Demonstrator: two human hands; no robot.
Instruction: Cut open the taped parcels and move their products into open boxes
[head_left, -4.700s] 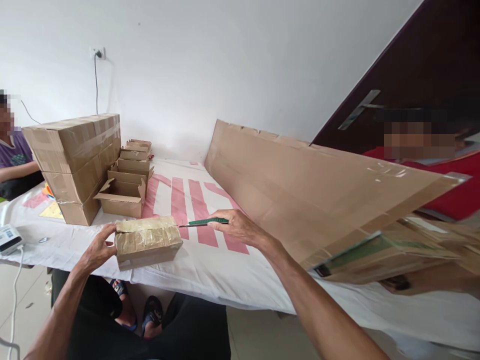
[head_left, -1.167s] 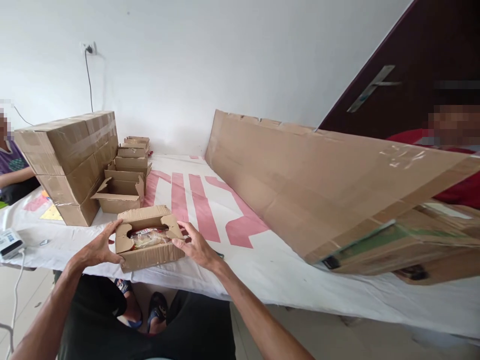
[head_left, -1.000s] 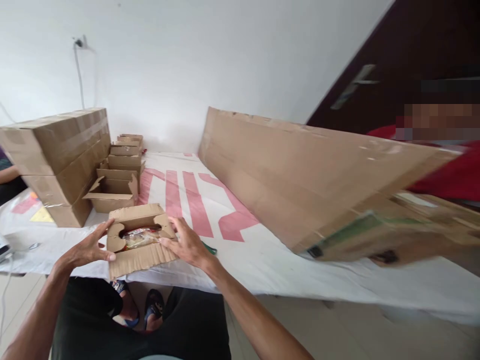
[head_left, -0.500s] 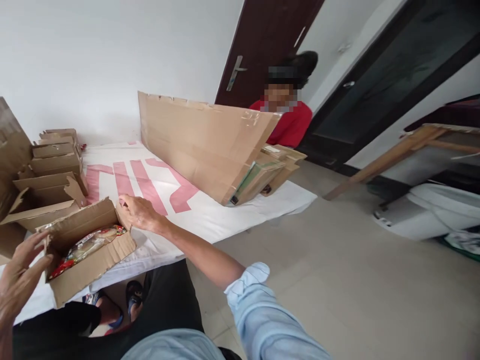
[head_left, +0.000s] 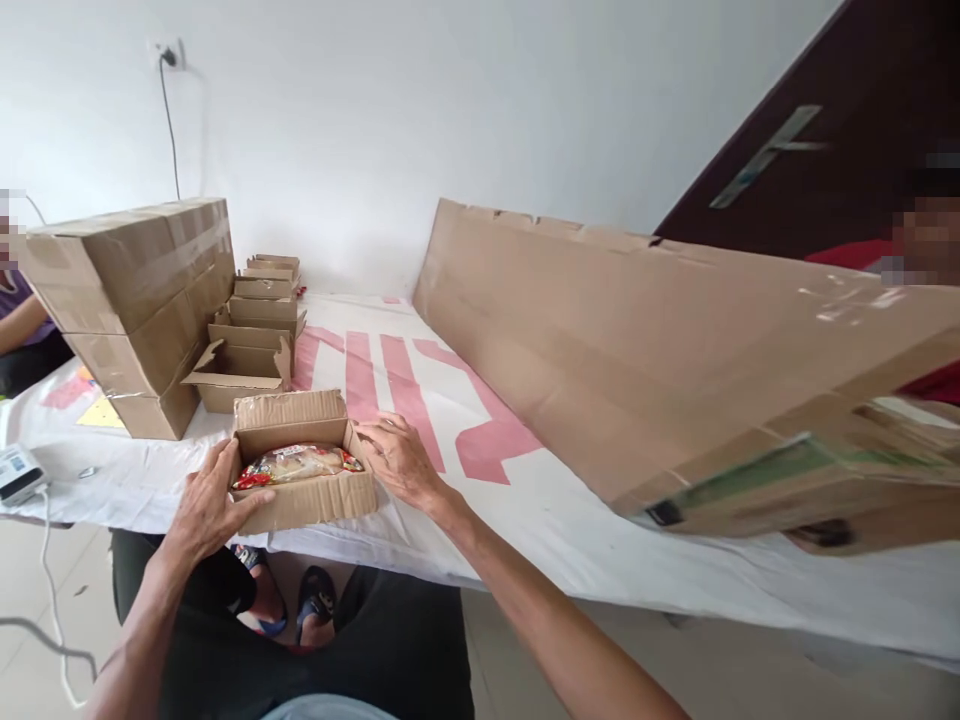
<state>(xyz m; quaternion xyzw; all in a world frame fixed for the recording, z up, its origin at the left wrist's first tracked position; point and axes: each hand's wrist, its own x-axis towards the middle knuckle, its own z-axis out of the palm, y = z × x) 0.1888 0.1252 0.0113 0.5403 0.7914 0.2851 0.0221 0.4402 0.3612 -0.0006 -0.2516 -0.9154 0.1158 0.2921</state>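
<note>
A small cardboard box [head_left: 300,505] sits at the near edge of the white cloth-covered table [head_left: 525,520], its flaps folded open. Inside lies a clear packet with red and yellow contents [head_left: 296,464]. My left hand [head_left: 206,500] grips the box's left end, fingers curled around its corner. My right hand [head_left: 397,460] rests against the box's right side with its fingers spread on the flap and cloth. The green-handled knife is not visible.
Two large taped cartons [head_left: 139,300] are stacked at the left, with several small open boxes [head_left: 247,355] in a row beside them. A long cardboard sheet [head_left: 637,350] leans across the right. Other people sit at far left [head_left: 22,330] and far right [head_left: 930,250]. A white device [head_left: 16,472] lies at the left edge.
The box was taped shut and I held a green-handled knife; now the flaps are open and the packet shows. My view swung right and came back. Both hands hold the box sides.
</note>
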